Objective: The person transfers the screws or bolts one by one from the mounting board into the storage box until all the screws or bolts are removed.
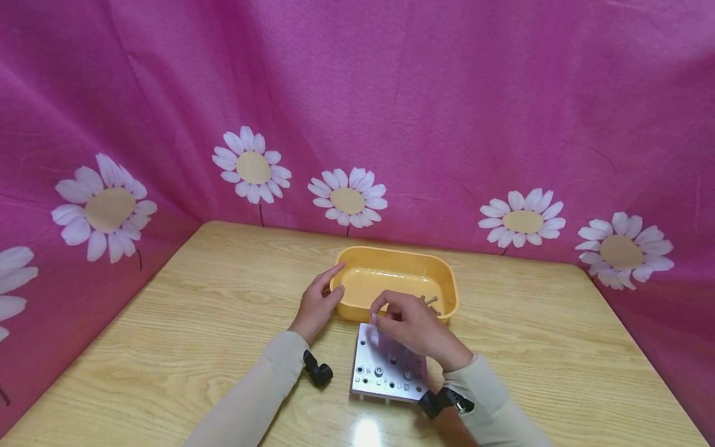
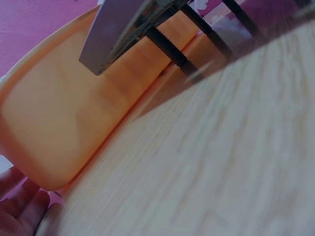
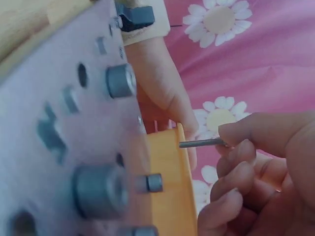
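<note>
My left hand (image 1: 315, 304) holds the left end of a yellow plastic bin (image 1: 393, 253), thumb and forefinger over its rim and other fingers against the outside wall. Between thumb and forefinger, my right hand (image 1: 410, 323) pinches a thin metal screw (image 3: 202, 142) by one end. The screw's shaft points away from the fingertips, over the far part of a silver metal plate (image 1: 371, 357). Several socket-head bolts (image 3: 101, 191) stand up from the plate, among open holes. Threaded bolts (image 2: 167, 46) stick out below it, down toward the table.
A few loose screws (image 1: 431, 302) lie in the bin's right end. The plate stands on the wooden table (image 1: 251, 273), just in front of the bin. A pink cloth (image 1: 424, 124) with white flowers hangs around the table's back and sides.
</note>
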Tool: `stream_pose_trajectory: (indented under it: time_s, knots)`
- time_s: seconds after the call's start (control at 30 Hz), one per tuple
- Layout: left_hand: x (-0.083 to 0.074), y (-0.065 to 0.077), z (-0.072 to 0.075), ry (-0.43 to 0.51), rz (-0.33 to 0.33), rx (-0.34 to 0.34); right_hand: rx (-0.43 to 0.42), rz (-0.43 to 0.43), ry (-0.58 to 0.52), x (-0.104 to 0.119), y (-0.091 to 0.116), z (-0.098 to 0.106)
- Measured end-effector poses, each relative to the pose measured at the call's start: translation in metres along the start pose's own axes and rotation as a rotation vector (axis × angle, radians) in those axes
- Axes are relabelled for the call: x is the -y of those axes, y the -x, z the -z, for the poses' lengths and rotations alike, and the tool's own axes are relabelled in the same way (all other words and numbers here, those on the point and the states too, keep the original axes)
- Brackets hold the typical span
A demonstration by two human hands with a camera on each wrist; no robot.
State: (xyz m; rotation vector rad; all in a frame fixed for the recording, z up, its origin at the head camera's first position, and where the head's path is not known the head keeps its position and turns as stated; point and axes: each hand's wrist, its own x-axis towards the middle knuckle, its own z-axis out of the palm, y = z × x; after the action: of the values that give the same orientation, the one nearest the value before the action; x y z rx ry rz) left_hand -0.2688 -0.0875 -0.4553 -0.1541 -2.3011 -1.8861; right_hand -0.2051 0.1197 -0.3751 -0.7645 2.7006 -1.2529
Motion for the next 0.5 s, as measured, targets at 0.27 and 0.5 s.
stream_pose_trajectory:
  time_s: [0.27, 0.5]
  knots:
    - [0.001, 0.0, 0.001, -0.008, 0.007, 0.016, -0.065, -0.061, -0.034, -0.011, -0.004, 0.014]
    - [-0.008, 0.002, 0.003, 0.018, 0.017, 0.039, -0.139, -0.127, -0.081, -0.026, -0.008, 0.023]
